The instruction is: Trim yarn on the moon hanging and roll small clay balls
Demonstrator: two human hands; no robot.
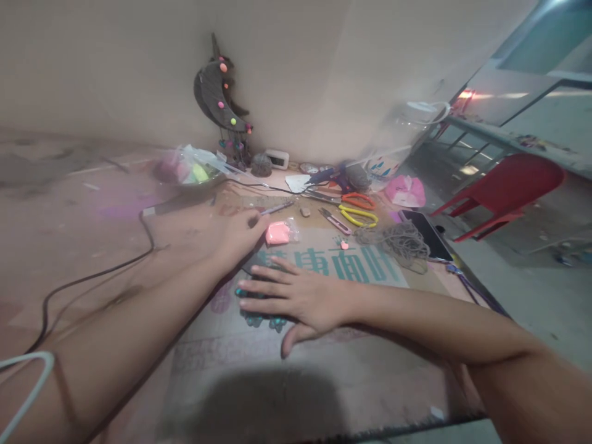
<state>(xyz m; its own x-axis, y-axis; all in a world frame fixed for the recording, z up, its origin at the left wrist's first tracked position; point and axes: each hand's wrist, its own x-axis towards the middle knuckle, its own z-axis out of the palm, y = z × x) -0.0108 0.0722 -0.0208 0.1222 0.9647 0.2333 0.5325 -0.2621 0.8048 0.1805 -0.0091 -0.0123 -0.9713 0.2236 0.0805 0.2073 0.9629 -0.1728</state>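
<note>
My right hand (309, 296) lies palm down with its fingers spread, over a cluster of shiny teal and dark pieces (263, 321). The hand hides much of that cluster. Farther up the board, my left hand (243, 237) has its fingers curled together. Its fingertips are beside the end of a slim pale purple pen (280, 208) and the left edge of a pink block in clear wrap (278, 233). Whatever the left fingers pinch, if anything, is hidden. Both hands are over a brown board with green printed characters (346, 265).
Orange-handled scissors (358, 200), yellow-handled scissors (358, 216), pink thread snips (337, 221) and tangled grey yarn (398, 242) lie to the right. A dark tablet (426, 235) is beyond them. A black cable (102, 271) crosses the left side. A red chair (513, 185) stands right.
</note>
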